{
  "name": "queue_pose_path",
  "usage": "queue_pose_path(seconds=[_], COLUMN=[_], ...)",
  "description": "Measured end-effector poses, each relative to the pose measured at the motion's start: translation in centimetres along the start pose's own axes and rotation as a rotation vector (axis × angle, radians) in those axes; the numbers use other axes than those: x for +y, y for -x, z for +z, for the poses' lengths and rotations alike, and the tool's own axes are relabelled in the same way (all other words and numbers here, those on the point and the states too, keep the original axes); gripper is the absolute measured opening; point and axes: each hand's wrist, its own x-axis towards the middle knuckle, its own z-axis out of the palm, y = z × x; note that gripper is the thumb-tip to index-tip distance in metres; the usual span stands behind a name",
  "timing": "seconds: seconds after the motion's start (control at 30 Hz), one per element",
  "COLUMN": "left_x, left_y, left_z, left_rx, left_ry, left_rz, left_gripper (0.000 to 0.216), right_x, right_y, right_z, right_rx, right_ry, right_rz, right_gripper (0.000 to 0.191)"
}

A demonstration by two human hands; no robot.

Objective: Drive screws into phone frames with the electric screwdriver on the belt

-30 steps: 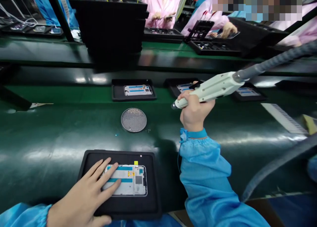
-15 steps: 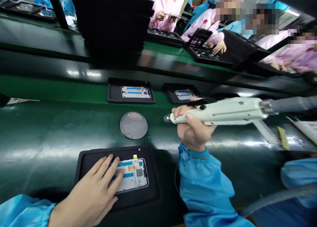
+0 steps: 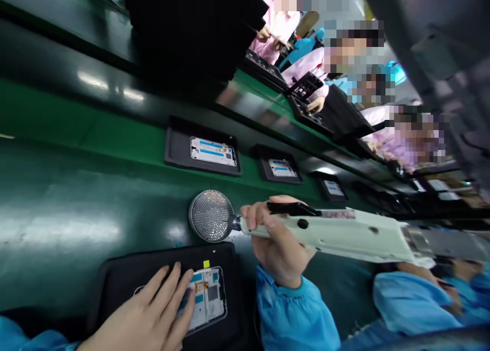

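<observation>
Our left hand (image 3: 149, 315) lies flat with its fingers spread, pressing on the white phone frame (image 3: 210, 295) that sits in a black tray (image 3: 122, 282) directly under that hand. Our right hand (image 3: 277, 246) is closed in a fist around the front of a pale powered screwdriver (image 3: 356, 233), whose body runs off to the right. Its tip points left and meets the edge of a round perforated metal dish (image 3: 210, 216), just beyond the tray. Farther out past both hands, more trays with frames (image 3: 178, 149) lie on the green belt (image 3: 76, 208). To the right of our right hand is another person's blue sleeve (image 3: 409, 300).
</observation>
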Motion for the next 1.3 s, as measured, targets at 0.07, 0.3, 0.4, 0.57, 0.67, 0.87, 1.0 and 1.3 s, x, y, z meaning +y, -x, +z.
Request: queue_pose_path(seconds=[0.07, 0.3, 0.4, 0.57, 0.67, 0.87, 1.0, 1.3], left_x=[0.1, 0.6, 0.9, 1.0, 1.0, 1.4, 1.4, 1.2], left_y=[0.2, 0.2, 0.3, 0.3, 0.3, 0.3, 0.4, 0.2], left_z=[0.5, 1.8, 2.1, 2.0, 1.9, 2.0, 2.0, 0.6], left_rx=[0.019, 0.093, 0.079, 0.046, 0.045, 0.066, 0.078, 0.107], left_ry=[0.018, 0.011, 0.008, -0.013, -0.018, -0.006, 0.005, 0.051], left_rz=[-0.031, -0.041, -0.063, -0.057, -0.064, -0.064, -0.076, -0.083], left_gripper=[0.042, 0.026, 0.025, 0.023, 0.023, 0.023, 0.023, 0.033], right_x=[0.8, 2.9, 3.2, 3.8, 3.9, 3.7, 3.9, 0.4], right_y=[-0.4, -0.7, -0.6, -0.7, -0.7, -0.7, -0.6, -0.4], right_z=[1.3, 2.9, 2.9, 2.8, 2.8, 2.9, 3.0, 2.3], right_rx=[-0.040, -0.097, -0.097, -0.098, -0.101, -0.090, -0.094, -0.078], right_ry=[-0.025, -0.079, -0.084, -0.069, -0.052, -0.044, -0.043, -0.067], right_rz=[-0.007, 0.021, 0.029, 0.052, 0.062, 0.096, 0.115, 0.046], right_gripper=[0.023, 0.024, 0.025, 0.023, 0.022, 0.017, 0.015, 0.021])
